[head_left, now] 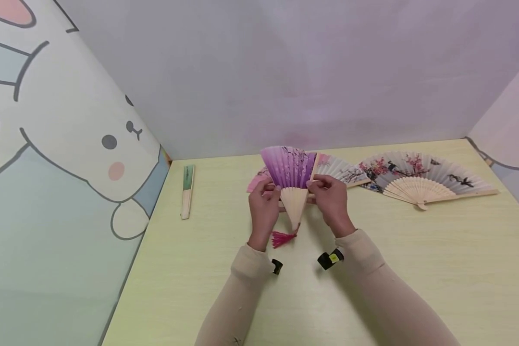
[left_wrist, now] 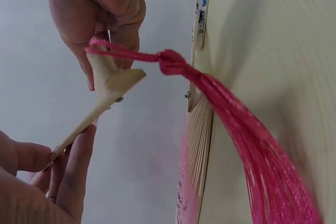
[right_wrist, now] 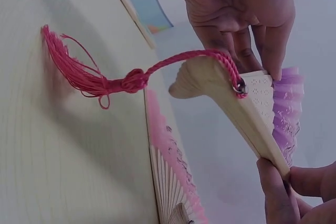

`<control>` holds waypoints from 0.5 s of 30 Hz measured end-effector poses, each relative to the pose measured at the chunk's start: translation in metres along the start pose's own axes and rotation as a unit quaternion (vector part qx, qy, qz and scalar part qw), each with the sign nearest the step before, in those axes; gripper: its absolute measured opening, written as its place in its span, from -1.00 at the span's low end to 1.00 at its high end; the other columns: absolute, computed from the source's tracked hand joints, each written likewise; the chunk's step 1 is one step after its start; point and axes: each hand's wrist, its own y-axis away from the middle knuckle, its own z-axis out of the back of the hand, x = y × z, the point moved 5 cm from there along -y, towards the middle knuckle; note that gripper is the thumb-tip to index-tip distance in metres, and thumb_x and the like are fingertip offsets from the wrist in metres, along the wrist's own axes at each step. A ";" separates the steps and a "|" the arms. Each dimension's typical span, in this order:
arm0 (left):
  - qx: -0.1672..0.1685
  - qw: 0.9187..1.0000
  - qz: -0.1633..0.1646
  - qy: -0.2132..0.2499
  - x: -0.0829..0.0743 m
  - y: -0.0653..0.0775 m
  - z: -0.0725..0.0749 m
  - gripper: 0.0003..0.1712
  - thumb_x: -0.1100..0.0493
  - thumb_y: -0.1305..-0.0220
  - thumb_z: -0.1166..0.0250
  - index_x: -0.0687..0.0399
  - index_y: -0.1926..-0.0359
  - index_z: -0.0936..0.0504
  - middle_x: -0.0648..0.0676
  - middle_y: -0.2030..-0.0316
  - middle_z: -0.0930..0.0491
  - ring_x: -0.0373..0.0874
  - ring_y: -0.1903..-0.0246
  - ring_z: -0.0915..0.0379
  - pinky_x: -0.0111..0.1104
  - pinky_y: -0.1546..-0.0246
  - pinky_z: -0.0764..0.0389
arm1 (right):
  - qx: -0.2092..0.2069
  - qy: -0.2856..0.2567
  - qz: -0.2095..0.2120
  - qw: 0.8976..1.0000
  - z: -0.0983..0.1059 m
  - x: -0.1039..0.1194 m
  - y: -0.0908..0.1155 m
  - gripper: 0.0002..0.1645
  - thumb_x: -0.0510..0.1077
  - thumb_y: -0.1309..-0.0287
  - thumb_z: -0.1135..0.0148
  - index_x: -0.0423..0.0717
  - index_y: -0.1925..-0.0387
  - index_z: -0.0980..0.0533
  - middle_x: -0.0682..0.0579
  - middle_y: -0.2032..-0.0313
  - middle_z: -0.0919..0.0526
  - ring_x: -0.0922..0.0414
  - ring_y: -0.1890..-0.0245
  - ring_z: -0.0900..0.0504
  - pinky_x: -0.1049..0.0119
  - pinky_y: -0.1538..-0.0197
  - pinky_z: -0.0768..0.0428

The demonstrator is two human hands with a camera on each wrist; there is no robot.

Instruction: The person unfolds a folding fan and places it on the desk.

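Note:
A purple folding fan, partly spread, is held up over the table between both hands. My left hand pinches its left edge, and my right hand pinches the outer rib on its right. In the left wrist view, the left thumb and fingers grip a thin wooden rib. The right wrist view has the right fingers pinching the other outer rib. From the fan's pivot end hangs a pink-red tassel on a cord. Behind the purple fan lies a spread pink fan, partly hidden.
On the table, a closed green fan lies far left. A wide open fan with blossoms and birds lies at the right, beside the right end of the pink-and-white fan paper. A wall stands behind the table.

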 end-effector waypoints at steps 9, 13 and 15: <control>-0.053 0.997 -0.018 0.045 -0.002 -0.001 0.006 -0.74 0.40 -0.49 -0.24 0.32 -0.14 -0.64 0.09 0.24 -0.53 -0.19 0.39 -0.59 -0.25 0.56 -0.77 | -0.033 -0.062 -0.023 0.997 0.006 0.003 -0.001 -0.60 -0.33 -0.46 -0.25 -0.45 -0.23 -0.51 -0.03 0.23 -0.58 0.29 0.49 -0.69 0.25 0.16 -0.81; -0.075 0.994 -0.011 0.078 -0.002 -0.001 0.008 -0.71 0.41 -0.50 -0.22 0.36 -0.17 -0.62 0.08 0.23 -0.51 -0.21 0.37 -0.57 -0.35 0.58 -0.74 | -0.040 -0.079 -0.029 0.996 0.008 0.004 -0.001 -0.59 -0.31 -0.46 -0.26 -0.46 -0.23 -0.49 -0.01 0.25 -0.58 0.29 0.43 -0.70 0.25 0.15 -0.81; -0.085 0.992 -0.010 0.092 -0.002 0.000 0.009 -0.71 0.42 -0.50 -0.21 0.38 -0.17 -0.61 0.08 0.23 -0.49 -0.20 0.36 -0.56 -0.36 0.59 -0.73 | -0.042 -0.087 -0.030 0.995 0.009 0.004 -0.001 -0.59 -0.32 -0.46 -0.26 -0.46 -0.22 -0.48 -0.01 0.24 -0.57 0.28 0.40 -0.69 0.27 0.17 -0.81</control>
